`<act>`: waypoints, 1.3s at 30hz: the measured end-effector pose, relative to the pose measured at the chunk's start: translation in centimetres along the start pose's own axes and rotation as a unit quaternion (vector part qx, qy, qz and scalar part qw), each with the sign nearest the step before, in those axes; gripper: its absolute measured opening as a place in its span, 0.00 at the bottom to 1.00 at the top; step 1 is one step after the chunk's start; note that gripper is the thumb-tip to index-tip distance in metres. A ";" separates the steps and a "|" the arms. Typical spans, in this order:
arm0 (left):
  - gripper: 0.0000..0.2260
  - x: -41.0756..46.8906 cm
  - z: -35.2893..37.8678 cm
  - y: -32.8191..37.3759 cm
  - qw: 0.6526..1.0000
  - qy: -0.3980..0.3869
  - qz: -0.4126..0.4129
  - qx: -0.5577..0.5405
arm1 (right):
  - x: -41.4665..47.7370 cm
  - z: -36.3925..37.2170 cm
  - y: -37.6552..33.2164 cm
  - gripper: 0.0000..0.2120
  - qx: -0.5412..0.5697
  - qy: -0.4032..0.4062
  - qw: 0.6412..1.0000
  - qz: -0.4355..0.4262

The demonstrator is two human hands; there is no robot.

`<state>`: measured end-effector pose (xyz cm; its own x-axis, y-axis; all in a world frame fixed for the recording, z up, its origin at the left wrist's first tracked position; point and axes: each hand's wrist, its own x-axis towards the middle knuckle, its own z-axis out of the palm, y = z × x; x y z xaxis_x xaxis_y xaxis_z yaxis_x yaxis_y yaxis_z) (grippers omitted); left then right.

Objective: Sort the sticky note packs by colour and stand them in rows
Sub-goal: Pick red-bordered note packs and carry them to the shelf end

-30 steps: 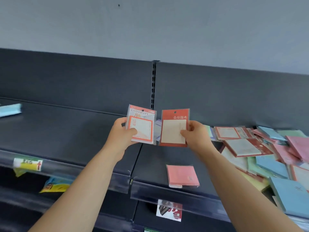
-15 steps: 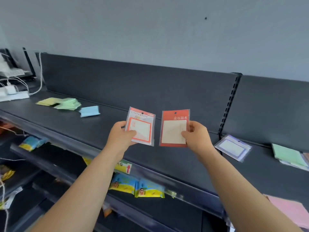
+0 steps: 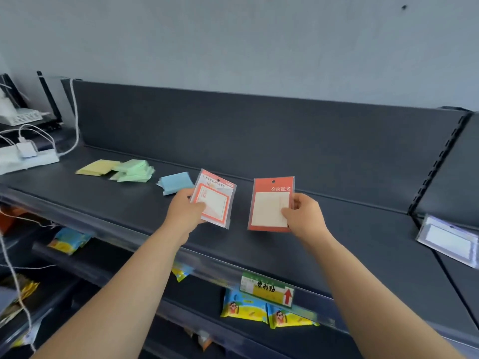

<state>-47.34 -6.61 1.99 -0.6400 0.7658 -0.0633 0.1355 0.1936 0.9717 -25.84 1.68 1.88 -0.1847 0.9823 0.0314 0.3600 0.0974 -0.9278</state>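
My left hand (image 3: 184,213) grips a clear-wrapped pack with an orange-red frame (image 3: 216,202), held upright above the dark shelf (image 3: 324,229). My right hand (image 3: 304,216) pinches the right edge of a red pack with a cream pad (image 3: 268,206), also upright and a little apart from the other. On the shelf to the left lie a yellow pile (image 3: 96,167), a green pile (image 3: 133,170) and a blue pile (image 3: 176,182). A purple-edged pack (image 3: 448,240) lies flat at the far right.
A white power strip with cables (image 3: 28,158) sits at the shelf's left end. The dark back panel (image 3: 259,130) rises behind. Yellow snack packets (image 3: 267,310) and a price label (image 3: 267,288) hang on the shelf rail below.
The view has swung left along the shelf, bringing the yellow, green and blue piles nearer. Both hands have carried their packs along and moved them slightly further apart.
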 end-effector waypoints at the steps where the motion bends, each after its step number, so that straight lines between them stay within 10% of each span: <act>1: 0.14 1.0 0.1 -0.1 1.000 -0.004 -0.001 0.008 | 0.5 0.4 -0.1 0.11 0.000 0.001 1.000 0.006; 14: 0.14 7.7 1.6 -0.6 0.964 -0.076 0.102 0.233 | 6.7 4.4 0.8 0.19 -0.052 -0.050 0.996 0.047; 24: 0.29 9.2 0.8 -2.2 0.879 -0.177 0.193 0.399 | 5.6 7.0 0.6 0.31 -0.317 -0.048 0.947 0.030; 39: 0.17 9.2 -0.7 -2.1 0.822 -0.101 0.314 0.464 | 2.6 7.3 -0.5 0.28 -0.397 0.022 0.917 -0.036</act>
<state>-54.02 -0.39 -0.50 -0.0976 0.9617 0.2561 0.9698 0.0341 0.2416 -33.21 2.99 -0.30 -0.2036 0.9724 0.1138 0.9037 0.2314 -0.3602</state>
